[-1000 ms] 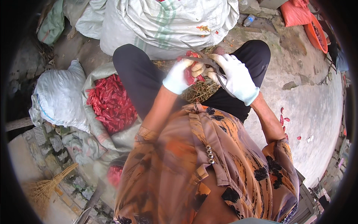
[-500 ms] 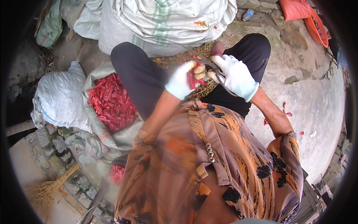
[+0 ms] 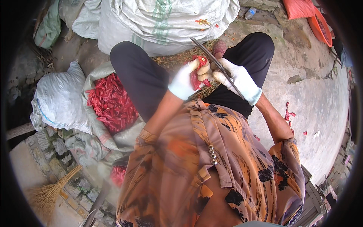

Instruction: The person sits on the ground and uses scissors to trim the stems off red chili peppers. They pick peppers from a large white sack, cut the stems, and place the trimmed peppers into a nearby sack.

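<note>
My left hand (image 3: 185, 80), in a white glove with stained fingertips, is closed around several dried red chili peppers (image 3: 202, 61). Some of their cut or stem ends show above the fingers, and more red shows below them. My right hand (image 3: 239, 80), also gloved, grips a long pair of dark metal scissors (image 3: 205, 50), seen nearly edge-on. The scissors point up and to the left, and their tip is apart from the peppers. Between my legs lie plant scraps (image 3: 176, 59), mostly stems. Left of my knee, an opened woven sack (image 3: 90, 89) holds a heap of red chili peppers (image 3: 113, 104).
A large white sack with green stripes (image 3: 147, 22) stands ahead. A tied white sack (image 3: 62, 98) and a straw broom (image 3: 53, 191) are at left. An orange basin (image 3: 320, 28) and a plastic bottle (image 3: 250, 13) are far right. Loose peppers (image 3: 287, 115) lie on the concrete.
The scissors have come away from the peppers and turned, with their tip now higher and pointing ahead. My left hand keeps its hold on the peppers and has barely moved.
</note>
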A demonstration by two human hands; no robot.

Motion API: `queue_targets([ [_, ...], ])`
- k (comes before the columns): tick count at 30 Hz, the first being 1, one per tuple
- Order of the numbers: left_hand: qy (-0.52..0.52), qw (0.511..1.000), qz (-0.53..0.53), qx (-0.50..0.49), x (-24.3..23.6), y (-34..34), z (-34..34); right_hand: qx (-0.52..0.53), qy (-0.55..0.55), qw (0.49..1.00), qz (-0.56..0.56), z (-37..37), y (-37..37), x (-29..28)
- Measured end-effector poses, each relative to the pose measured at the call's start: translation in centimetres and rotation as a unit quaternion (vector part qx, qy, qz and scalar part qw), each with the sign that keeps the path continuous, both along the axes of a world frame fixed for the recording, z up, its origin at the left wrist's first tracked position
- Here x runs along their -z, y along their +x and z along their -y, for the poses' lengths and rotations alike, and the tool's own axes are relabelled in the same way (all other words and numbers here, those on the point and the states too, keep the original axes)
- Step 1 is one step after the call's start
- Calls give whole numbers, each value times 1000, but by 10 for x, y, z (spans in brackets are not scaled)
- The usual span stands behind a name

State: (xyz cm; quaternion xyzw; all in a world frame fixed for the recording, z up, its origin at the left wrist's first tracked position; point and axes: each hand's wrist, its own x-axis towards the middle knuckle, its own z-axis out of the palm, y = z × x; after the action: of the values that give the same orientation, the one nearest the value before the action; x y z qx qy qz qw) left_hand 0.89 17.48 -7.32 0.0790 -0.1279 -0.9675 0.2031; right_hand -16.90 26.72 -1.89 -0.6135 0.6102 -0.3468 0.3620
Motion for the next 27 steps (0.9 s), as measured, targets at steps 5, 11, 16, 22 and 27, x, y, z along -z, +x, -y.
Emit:
queue_targets([
  [5, -64, 977, 154, -133, -51, 22, 10, 47, 9, 998, -49, 5, -4, -1],
  [11, -301, 732, 486, -371, -87, 258, 62, 59, 38, 993, -90, 29, -27, -14],
  [16, -472, 30, 851, -229, -86, 363, 55, 121, 20, 980, -154, 84, -54, -35],
  [22, -662, 471, 508, -286, -102, 68, 158, 181, -47, 927, -327, 219, -117, 0],
  [27, -767, 304, 563, 44, -65, -27, 237, 184, -49, 885, -425, 317, -101, 19],
])
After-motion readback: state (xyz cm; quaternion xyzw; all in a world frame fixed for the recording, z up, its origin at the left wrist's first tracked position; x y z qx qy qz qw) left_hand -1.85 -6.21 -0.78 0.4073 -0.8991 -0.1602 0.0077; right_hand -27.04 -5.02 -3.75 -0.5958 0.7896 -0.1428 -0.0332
